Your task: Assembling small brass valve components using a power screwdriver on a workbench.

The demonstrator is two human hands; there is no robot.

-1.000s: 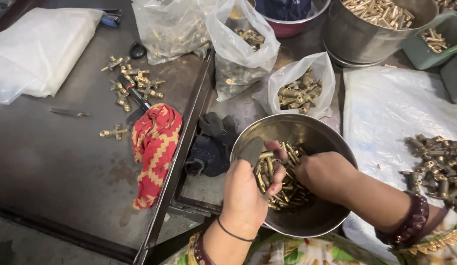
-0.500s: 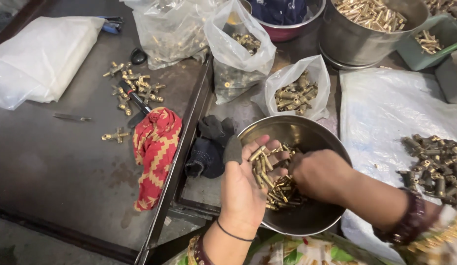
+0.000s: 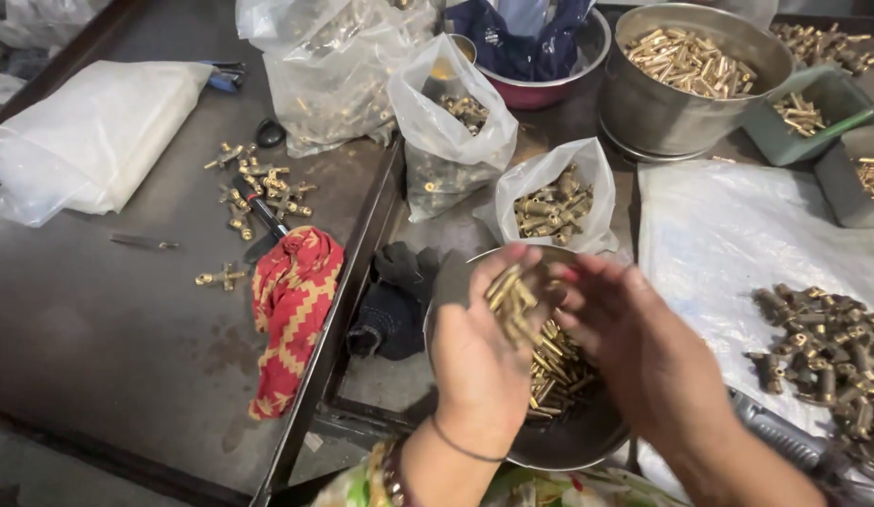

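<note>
Brass pins lie in a loose heap across the palm of your left hand, which is cupped and half open, fingers curled up only a little, right over the steel bowl where many more pins lie. Your right hand hovers just beside the heap, open, fingers spread, gripping nothing. The risk I see is spilling: the pins sit unclamped on a tilted palm, so a small roll of your wrist could send some over the near rim of the bowl. Any pin that escapes toward the left of the bowl could slip under the black glove or the red patterned cloth, or into the gap at the tray edge. To the right of the bowl, a stray pin could land among the darker fittings on the white sheet and get mixed in.
</note>
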